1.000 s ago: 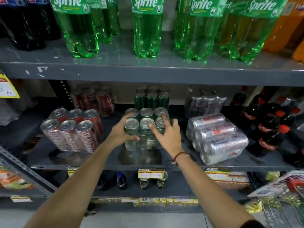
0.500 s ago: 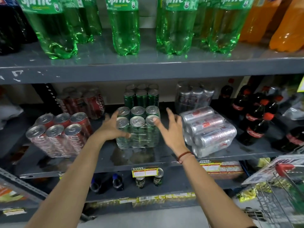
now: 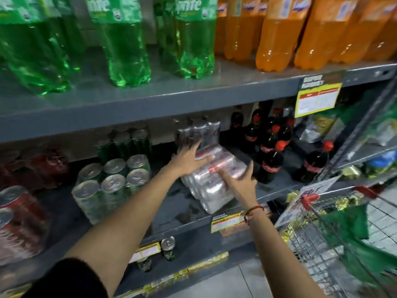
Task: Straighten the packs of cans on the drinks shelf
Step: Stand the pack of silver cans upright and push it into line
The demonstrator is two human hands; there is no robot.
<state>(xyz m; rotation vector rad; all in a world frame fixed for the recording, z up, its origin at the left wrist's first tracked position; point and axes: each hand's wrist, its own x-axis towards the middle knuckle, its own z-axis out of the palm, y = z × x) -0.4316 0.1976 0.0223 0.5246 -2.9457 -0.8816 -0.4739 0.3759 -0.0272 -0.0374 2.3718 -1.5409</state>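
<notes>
A shrink-wrapped pack of silver cans (image 3: 211, 191) lies on its side, skewed, on the middle grey shelf (image 3: 178, 214). My left hand (image 3: 189, 161) rests flat on its top left with the fingers spread. My right hand (image 3: 239, 181) lies against its right side, fingers apart and not closed round it. To the left a pack of green cans (image 3: 111, 179) stands upright, and a pack of red cans (image 3: 17, 220) leans at the far left. More packs of cans stand behind each in shadow.
Cola bottles with red caps (image 3: 270, 162) stand right of the silver pack. Green and orange bottles (image 3: 126, 50) fill the upper shelf. A wire shopping trolley (image 3: 335, 233) with a red handle is close at the lower right. Loose cans (image 3: 168, 248) stand on the lower shelf.
Both hands have left the green pack and moved right onto the silver pack. The view has swung to the right.
</notes>
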